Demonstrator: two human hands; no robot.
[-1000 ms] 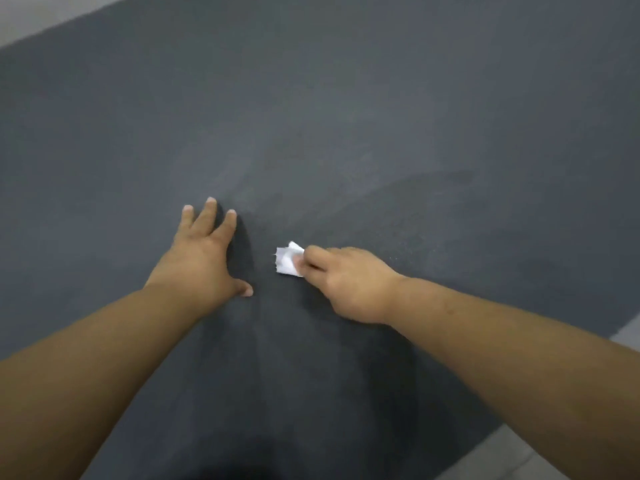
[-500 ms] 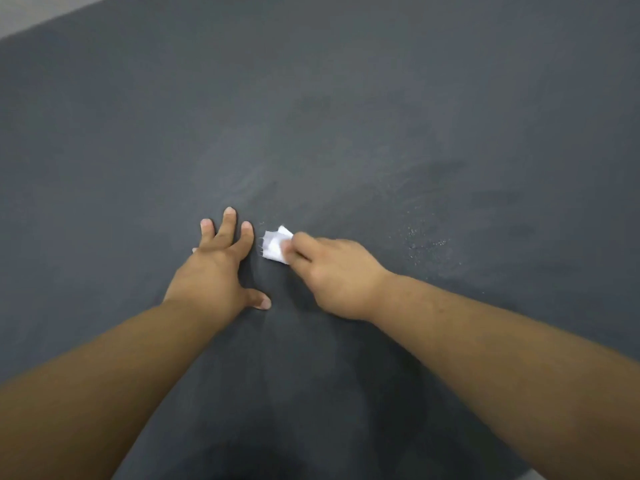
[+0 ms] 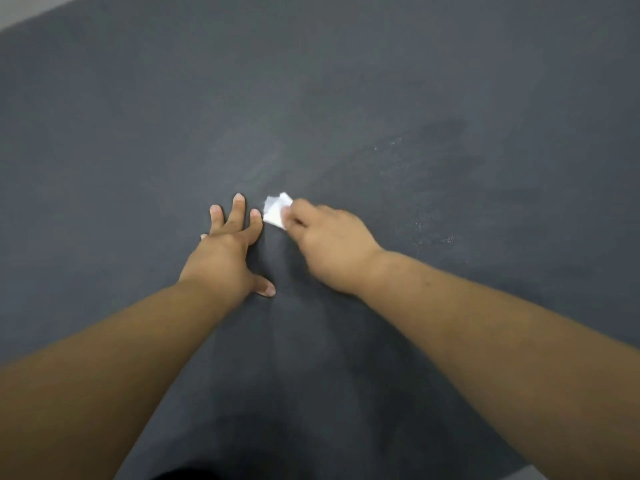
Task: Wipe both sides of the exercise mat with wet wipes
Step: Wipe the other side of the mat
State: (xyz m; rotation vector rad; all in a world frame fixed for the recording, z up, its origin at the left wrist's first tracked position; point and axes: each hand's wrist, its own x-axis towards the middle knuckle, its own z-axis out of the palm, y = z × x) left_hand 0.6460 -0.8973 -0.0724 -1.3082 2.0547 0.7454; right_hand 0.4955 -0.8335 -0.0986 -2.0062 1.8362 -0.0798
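Observation:
A dark grey exercise mat (image 3: 381, 81) fills almost the whole head view. My right hand (image 3: 329, 247) pinches a small crumpled white wet wipe (image 3: 275, 211) and presses it onto the mat near the middle. Just left of the wipe, my left hand (image 3: 225, 252) lies flat on the mat with its fingers spread and straight. Darker damp streaks and small wet specks mark the mat to the right of the wipe.
Pale floor (image 3: 31, 8) shows at the far left corner beyond the mat's edge, and a sliver of floor (image 3: 540, 474) shows at the near right. A dark shape (image 3: 187, 474) sits at the bottom edge.
My right hand has slid the wipe forward and to the left across the mat. My left hand has moved forward with it and stayed flat.

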